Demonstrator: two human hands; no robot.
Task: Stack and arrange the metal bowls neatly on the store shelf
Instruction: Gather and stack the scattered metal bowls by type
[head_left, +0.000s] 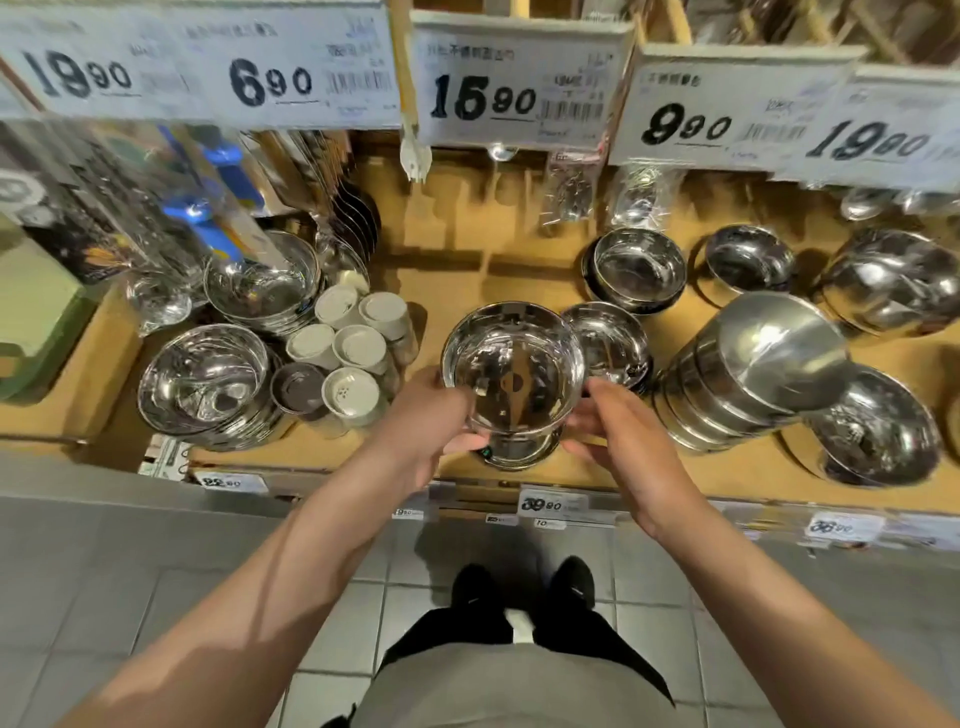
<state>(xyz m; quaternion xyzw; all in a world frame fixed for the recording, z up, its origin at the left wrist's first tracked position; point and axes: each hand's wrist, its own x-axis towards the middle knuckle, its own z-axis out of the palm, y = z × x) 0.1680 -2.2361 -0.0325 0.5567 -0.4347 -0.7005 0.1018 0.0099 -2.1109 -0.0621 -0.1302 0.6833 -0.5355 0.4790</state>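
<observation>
Bowl stack held at the shelf front, placement step in hand.

The left hand (431, 415) grips the near-left rim of the top metal bowl (511, 376), thumb curled over the edge; the right hand (618, 436) has its fingers bent against the right side of the stack beneath, and whether it clamps or merely steadies cannot be told. The stack stands at the front edge of the wooden shelf (457, 291), touching or just beside a smaller bowl (610, 343) behind it to the right. A tilted stack (748, 374) leans well to the right. Judgement: seating and centring is under way; the next move calls for nesting the top bowl squarely, then straightening the tilted stack.
</observation>
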